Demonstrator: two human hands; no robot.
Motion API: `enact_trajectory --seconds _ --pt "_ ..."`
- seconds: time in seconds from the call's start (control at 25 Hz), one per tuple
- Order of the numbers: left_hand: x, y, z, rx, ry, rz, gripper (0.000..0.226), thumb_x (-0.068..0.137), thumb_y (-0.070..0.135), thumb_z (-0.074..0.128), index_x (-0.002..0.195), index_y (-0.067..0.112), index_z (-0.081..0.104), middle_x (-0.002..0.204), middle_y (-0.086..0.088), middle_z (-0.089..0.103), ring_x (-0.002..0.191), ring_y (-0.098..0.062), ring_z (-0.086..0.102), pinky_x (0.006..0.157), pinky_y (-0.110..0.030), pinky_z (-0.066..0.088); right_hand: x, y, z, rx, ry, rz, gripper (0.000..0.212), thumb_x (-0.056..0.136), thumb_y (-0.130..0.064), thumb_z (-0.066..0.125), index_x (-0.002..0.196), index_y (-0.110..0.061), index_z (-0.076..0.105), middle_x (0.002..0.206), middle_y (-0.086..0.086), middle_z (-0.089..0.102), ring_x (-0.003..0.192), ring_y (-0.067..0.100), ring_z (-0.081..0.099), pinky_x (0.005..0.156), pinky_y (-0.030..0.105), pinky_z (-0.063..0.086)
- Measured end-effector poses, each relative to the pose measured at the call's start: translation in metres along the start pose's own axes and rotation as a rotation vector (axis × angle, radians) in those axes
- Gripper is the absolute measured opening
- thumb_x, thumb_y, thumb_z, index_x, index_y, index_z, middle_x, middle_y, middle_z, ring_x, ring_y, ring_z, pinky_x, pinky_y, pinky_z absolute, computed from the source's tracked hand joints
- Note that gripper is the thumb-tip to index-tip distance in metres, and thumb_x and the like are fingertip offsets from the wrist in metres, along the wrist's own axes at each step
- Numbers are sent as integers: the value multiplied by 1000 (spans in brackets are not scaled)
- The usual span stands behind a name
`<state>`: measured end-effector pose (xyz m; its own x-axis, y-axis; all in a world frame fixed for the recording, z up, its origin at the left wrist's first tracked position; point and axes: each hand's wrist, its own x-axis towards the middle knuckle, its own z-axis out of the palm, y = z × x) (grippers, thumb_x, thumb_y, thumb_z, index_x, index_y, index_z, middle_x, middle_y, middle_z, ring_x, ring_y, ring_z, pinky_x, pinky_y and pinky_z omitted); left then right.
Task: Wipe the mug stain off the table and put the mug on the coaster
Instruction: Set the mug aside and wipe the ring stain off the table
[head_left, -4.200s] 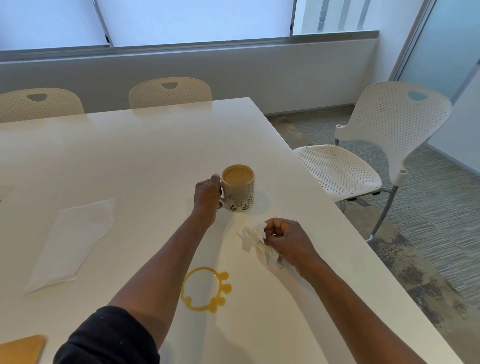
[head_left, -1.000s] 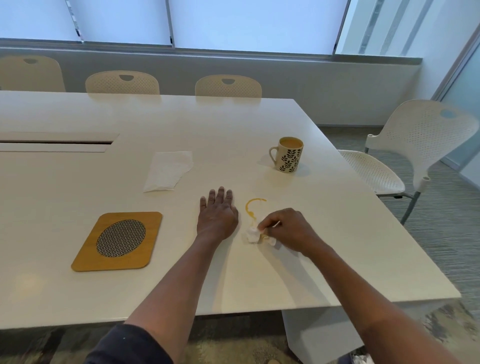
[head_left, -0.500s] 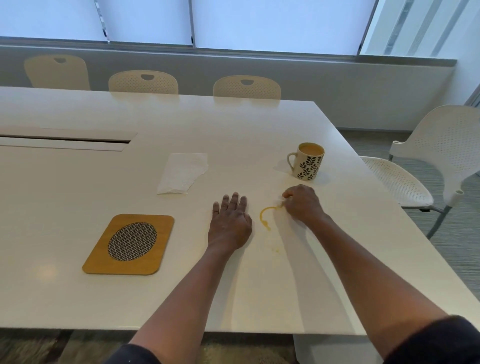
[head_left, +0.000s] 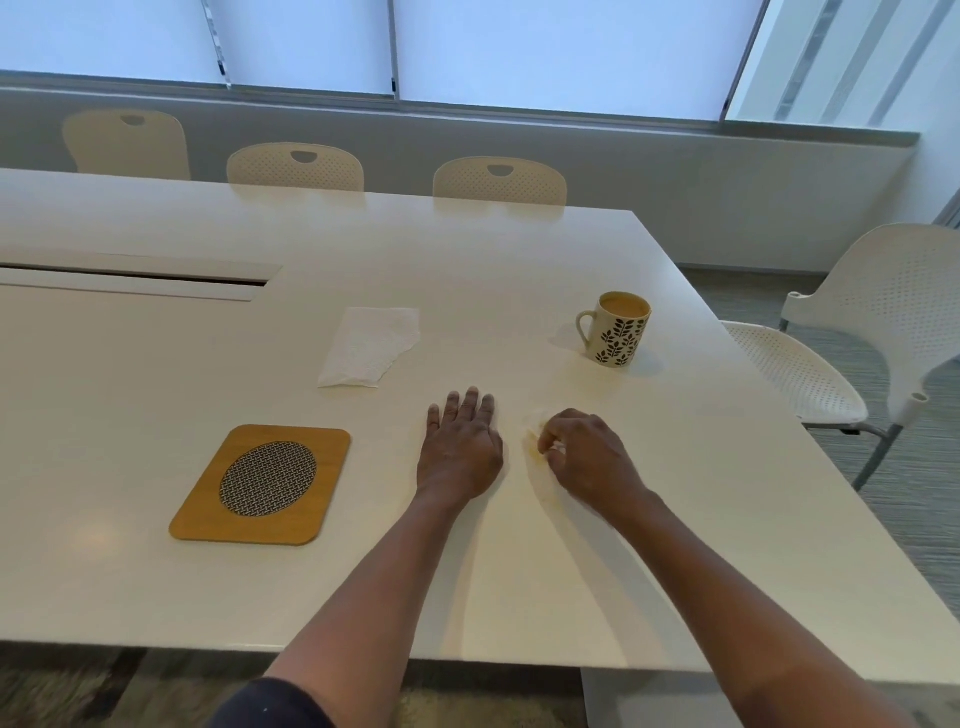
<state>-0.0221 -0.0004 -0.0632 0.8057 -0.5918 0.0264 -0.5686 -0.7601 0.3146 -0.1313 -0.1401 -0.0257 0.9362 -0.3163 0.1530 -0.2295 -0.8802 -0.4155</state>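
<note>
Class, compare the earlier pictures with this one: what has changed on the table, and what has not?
The right hand swept its crumpled tissue over the stain; the yellow ring is gone, perhaps a faint smear left. The left hand let go of the mug and lies flat. The coaster remains bare.

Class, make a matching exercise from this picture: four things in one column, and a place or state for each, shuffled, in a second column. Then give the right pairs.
1. mug
2. coaster
3. left hand
4. right hand

A. flat on the table, fingers straight
B. grips a crumpled tissue
C. full, upright near the table's right edge
D. bare, left of both hands

Pairs: 1-C, 2-D, 3-A, 4-B
</note>
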Motion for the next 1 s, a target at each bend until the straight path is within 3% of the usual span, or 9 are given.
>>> enact_trajectory --seconds 0.24,0.4,0.52,0.64,0.72,0.84,1.0 --pt "-1 -1 -1 -5 -7 1 57 103 30 21 159 20 14 168 -1 6 154 -22 1 124 -44 -1 -32 0 -3 -25 3 96 17 79 -7 63 82 -19 73 102 -5 64 94 18 61 80 26 48" --pt "0 -2 0 -12 -11 2 57 103 30 21 159 20 13 168 -1 6 154 -22 1 124 -43 -2 -41 10 -17 53 -20 239 18 78 -7 66 73 -23 74 87 -8 66 85 12 61 71 20 42" --pt "-2 -1 -3 -20 -22 5 56 104 29 22 158 19 14 168 -3 7 154 -23 2 124 -43 -1 -44 15 -24 392 -71 400 13 77 -10 73 68 -20 75 75 -9 70 67 6 61 54 12 43" --pt "-10 0 -7 -95 -42 6 54 104 24 27 157 18 21 167 -4 13 154 -24 5 124 -41 1 -45 8 -23 878 -170 519 5 80 -2 73 81 -5 76 73 9 68 58 14 54 56 25 46" --pt "-16 2 -17 -318 -1 34 51 103 16 32 154 20 34 162 -5 29 152 -25 17 123 -37 9 -43 3 -23 1056 -173 559 7 84 0 70 89 0 75 77 14 67 63 18 56 61 30 49" --pt "-28 10 -35 -669 114 171 44 101 11 42 141 21 55 144 -2 57 136 -19 47 114 -29 32 -40 -2 -29 1173 -108 536 10 86 1 67 93 -1 74 84 14 71 69 18 64 66 26 57" --pt "-40 32 -51 -837 12 349 38 98 30 59 133 16 63 129 -4 68 115 -16 65 99 -28 52 -42 -3 -45 1234 13 492 9 88 -1 66 95 -3 71 87 15 68 78 23 60 75 29 53"
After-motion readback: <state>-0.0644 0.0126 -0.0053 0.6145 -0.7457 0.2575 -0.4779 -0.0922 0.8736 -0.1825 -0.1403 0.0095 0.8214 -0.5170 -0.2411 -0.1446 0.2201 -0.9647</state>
